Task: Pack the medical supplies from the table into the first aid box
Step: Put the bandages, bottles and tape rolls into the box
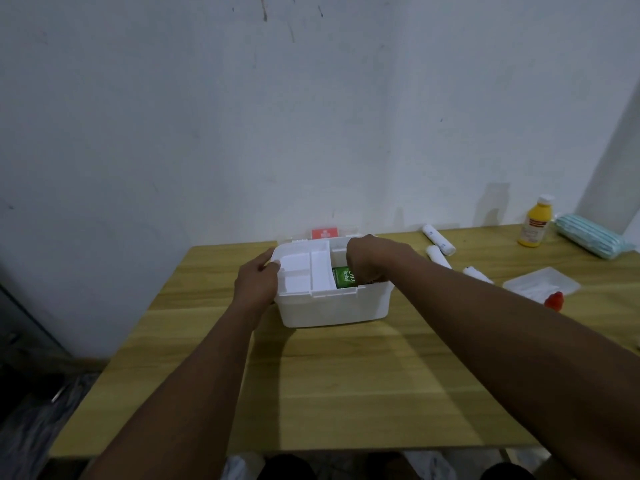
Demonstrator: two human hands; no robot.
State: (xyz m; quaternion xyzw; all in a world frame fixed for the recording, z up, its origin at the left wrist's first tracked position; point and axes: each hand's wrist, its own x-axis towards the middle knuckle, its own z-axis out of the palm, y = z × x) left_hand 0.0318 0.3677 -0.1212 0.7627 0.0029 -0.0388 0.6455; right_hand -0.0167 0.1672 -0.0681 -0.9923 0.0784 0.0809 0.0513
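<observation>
A white first aid box [332, 306] stands open in the middle of the wooden table [311, 382], its lid with a red cross label [325, 233] tipped back. A white inner tray [304, 271] fills its left half. My left hand [256, 284] grips the box's left end. My right hand [367, 258] reaches down into the right half, fingers curled over a green herbal carton [343, 276]; what the fingertips hold is hidden. On the table to the right lie white bandage rolls [439, 240], a yellow bottle [535, 223], a pack of face masks [588, 239] and a red-capped bottle [553, 301].
A clear bag of white pads [543, 281] lies at the right, next to the red cap. The wall rises directly behind the table. The table's left edge drops to a dark floor with clutter [38, 393]. My knees show below the front edge.
</observation>
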